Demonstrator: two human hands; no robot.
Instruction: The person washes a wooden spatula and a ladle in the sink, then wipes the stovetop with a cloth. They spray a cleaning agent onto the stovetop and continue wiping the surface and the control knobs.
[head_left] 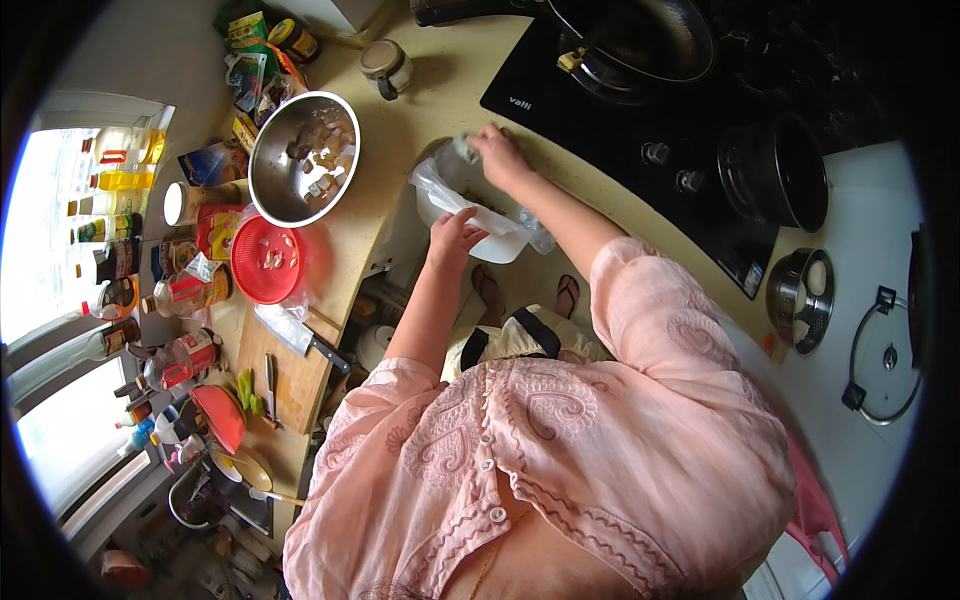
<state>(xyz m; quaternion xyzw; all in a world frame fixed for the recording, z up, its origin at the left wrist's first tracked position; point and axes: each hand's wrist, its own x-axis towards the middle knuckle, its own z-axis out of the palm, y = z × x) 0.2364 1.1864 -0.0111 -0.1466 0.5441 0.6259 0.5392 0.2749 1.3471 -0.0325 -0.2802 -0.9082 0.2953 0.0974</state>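
Below the counter's corner is a white bin point(500, 247) lined with a translucent plastic bag point(432, 193); some dark scraps show inside. My left hand point(455, 237) grips the bin's near left rim, its fingers bent over the edge. At the far side, over the bin by the counter edge, my right hand point(499, 157) is closed on a small crumpled grey-green cloth point(466, 149). Its exact kind is hard to make out.
On the left counter are a steel bowl point(263, 165) with pale chunks, a red basket point(259, 287), a cleaver point(287, 328) and a cutting board point(290, 388). A glass jar point(385, 66) stands farther back. The black stove point(600, 125) holds a pan point(690, 45) and a pot point(760, 175).
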